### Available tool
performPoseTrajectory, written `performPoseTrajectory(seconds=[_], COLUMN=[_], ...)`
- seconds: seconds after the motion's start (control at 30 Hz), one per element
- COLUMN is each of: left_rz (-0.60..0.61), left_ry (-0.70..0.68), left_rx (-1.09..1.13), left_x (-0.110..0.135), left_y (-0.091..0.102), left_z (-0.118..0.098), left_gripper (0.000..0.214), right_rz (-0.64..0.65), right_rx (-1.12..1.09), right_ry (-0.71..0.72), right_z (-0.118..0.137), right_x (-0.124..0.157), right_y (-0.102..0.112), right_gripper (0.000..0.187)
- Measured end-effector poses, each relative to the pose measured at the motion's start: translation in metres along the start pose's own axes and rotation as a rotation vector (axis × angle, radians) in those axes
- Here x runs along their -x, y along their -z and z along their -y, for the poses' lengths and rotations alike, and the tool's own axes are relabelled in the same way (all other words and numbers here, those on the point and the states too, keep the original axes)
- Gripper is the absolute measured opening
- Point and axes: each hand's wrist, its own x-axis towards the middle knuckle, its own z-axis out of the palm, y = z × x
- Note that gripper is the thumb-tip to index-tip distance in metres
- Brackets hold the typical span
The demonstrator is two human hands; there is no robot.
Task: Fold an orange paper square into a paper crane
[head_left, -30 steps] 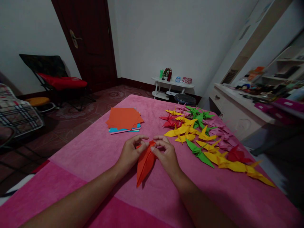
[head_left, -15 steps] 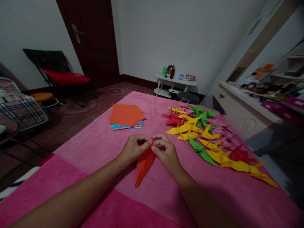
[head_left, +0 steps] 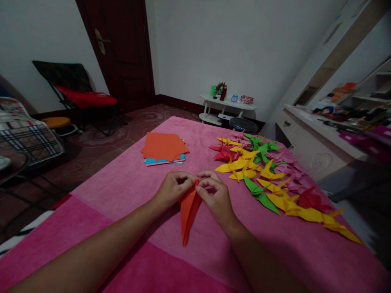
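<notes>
A long, narrow folded piece of orange paper (head_left: 188,211) lies on the pink cloth (head_left: 122,191), its point toward me. My left hand (head_left: 172,189) pinches its far end from the left, fingers curled. From the right, my right hand (head_left: 214,195) pinches the same end with thumb and forefinger. The two hands almost touch above the paper's tip.
A stack of square sheets (head_left: 163,148), orange on top, lies beyond my hands. Several folded paper cranes (head_left: 269,183) in yellow, green, red and pink spread to the right. A white desk (head_left: 317,138) stands at right, a small white shelf (head_left: 227,108) by the wall, a chair (head_left: 76,97) at left.
Both hands have closed in on the far end of the orange paper and narrowed it; its near point now lies straighter toward me. The camera shifted slightly.
</notes>
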Motion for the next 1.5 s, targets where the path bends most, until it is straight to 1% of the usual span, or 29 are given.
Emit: performPoseTrajectory(seconds=[0.2,0.33,0.6,0.7,0.83,0.93,1.0,1.07,1.13,1.23,1.3,1.4,1.5], left_rz=[0.022,0.027,0.01,0.051,0.118,0.095,0.061,0.057,0.088,0.153,0.205,0.287,0.328], left_ry=[0.034,0.027,0.039,0.066,0.099,0.151,0.185,0.207,0.22,0.233,0.262,0.313,0.334], left_rx=[0.061,0.068,0.076,0.115,0.227,0.271,0.271,0.266,0.254,0.232,0.235,0.234,0.19], left_x=[0.002,0.002,0.007,0.007,0.005,0.003,0.003,0.003,0.003,0.002,0.001,0.0,-0.001], left_y=[-0.002,-0.002,-0.003,-0.002,-0.001,-0.001,-0.002,-0.002,-0.002,0.0,0.003,0.009,0.012], left_z=[0.004,0.006,-0.002,-0.003,0.002,0.007,0.01,0.01,0.01,0.008,0.008,0.01,0.01], left_gripper=[0.027,0.03,0.027,0.022,0.027,0.03,0.031,0.03,0.03,0.031,0.032,0.031,0.031], right_rz=[-0.006,-0.003,-0.048,-0.079,-0.094,-0.094,-0.096,-0.078,-0.035,0.008,0.034,0.114,0.175], right_rx=[-0.005,0.013,0.001,-0.022,-0.069,-0.122,-0.184,-0.232,-0.237,-0.164,-0.119,-0.093,-0.105], right_ry=[0.006,0.016,0.044,0.006,-0.085,-0.166,-0.21,-0.242,-0.249,-0.204,-0.167,-0.146,-0.155], right_z=[-0.004,-0.003,-0.003,-0.006,-0.009,-0.01,-0.01,-0.011,-0.012,-0.014,-0.015,-0.015,-0.016], right_x=[0.0,0.001,-0.002,-0.002,-0.003,-0.004,-0.004,-0.005,-0.005,-0.006,-0.006,-0.008,-0.009], right_y=[0.001,0.001,-0.002,-0.002,0.0,-0.001,-0.001,-0.001,0.0,0.003,0.006,0.011,0.013], right_gripper=[0.011,0.011,0.013,0.011,0.007,0.004,0.009,0.016,0.018,0.015,0.017,0.021,0.015])
